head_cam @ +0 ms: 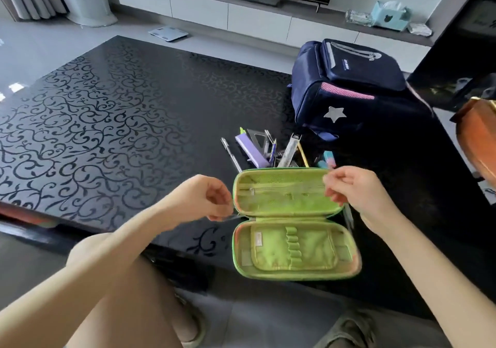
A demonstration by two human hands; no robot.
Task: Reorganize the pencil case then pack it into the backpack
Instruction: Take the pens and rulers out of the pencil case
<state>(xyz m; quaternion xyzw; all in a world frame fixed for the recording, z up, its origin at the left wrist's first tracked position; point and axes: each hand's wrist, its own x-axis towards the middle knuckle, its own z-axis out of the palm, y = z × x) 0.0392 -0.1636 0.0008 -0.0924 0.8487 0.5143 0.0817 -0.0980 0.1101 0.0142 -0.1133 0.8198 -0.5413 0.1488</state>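
Observation:
A green pencil case (292, 224) lies wide open on the black table (120, 111), its lime lining with elastic loops and a zipped mesh pocket showing nothing inside. My left hand (212, 200) pinches a thin grey zipper pull at the case's left hinge. My right hand (351, 189) grips the upper flap's right edge, with a thin pen-like thing sticking down below it. A pile of stationery (268, 149) lies just behind the case: pens, a purple box, a clear set square, rulers, a pencil, erasers. The navy backpack (354, 87) with a silver star lies behind the pile.
A white TV cabinet (241, 14) runs along the back with a tissue box (390, 16) on it. A bathroom scale (168, 33) sits on the floor. A brown object (480, 138) pokes in at the right edge. My knees are below the table's near edge.

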